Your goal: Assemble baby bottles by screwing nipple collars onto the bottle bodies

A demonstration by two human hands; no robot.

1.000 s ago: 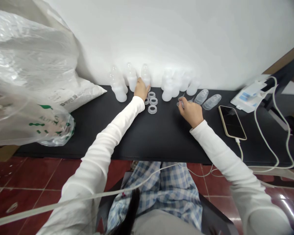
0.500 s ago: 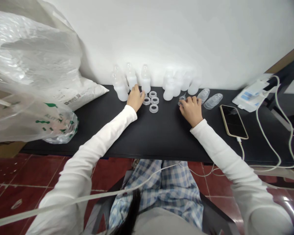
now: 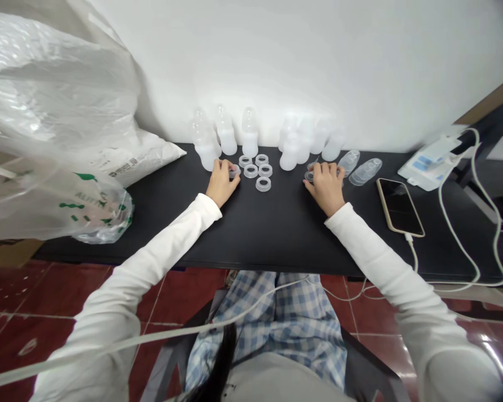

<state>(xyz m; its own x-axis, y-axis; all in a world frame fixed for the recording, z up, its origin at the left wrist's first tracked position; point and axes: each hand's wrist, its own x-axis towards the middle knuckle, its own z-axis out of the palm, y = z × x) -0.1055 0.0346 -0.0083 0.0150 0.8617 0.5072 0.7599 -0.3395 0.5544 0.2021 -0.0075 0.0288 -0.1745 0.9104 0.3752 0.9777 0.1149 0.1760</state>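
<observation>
My left hand (image 3: pixel 221 183) rests on the black table (image 3: pixel 268 229), fingers pinched on a clear plastic ring (image 3: pixel 235 170) at the left of a cluster of several loose rings (image 3: pixel 257 170). My right hand (image 3: pixel 327 184) is curled over a small clear part (image 3: pixel 310 175) on the table. Behind the hands, translucent white bottles (image 3: pixel 226 134) stand along the wall, some capped at the left, others (image 3: pixel 305 142) to the right. Clear dome caps (image 3: pixel 362 170) lie right of my right hand.
A large plastic bag (image 3: pixel 50 128) bulges over the table's left end. A phone (image 3: pixel 399 206) on a white cable (image 3: pixel 448 273) lies at the right, beside a white device (image 3: pixel 427 164). The wall stands right behind the bottles. Below the table edge are my checked trousers and red floor tiles.
My left hand drew back from the capped bottles at the wall to the rings and took hold of one. My right hand shifted slightly and stays curled over the small clear part.
</observation>
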